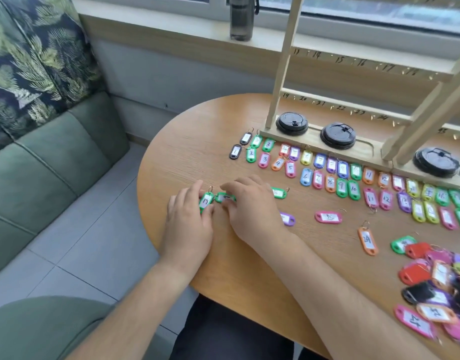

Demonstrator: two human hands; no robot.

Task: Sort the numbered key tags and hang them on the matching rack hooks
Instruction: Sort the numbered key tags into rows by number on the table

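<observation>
My left hand (188, 216) pinches a green key tag (206, 201) near the table's left edge. Beside it, my right hand (249, 203) holds a second green tag (223, 197) with its fingertips. Rows of coloured numbered tags (327, 175) lie sorted in front of the wooden rack (353, 105), whose numbered hooks look bare. Loose on the table lie another green tag (278, 192), a purple tag (287, 219), a pink tag (329, 217) and an orange tag marked 24 (368, 240). An unsorted pile of tags (436, 284) sits at the right.
The round wooden table (197, 157) ends close to my left hand. Three black lids (291, 122) rest on the rack's base. A dark bottle (241, 18) stands on the window sill. A green sofa (42, 141) with a leaf-print cushion is at the left.
</observation>
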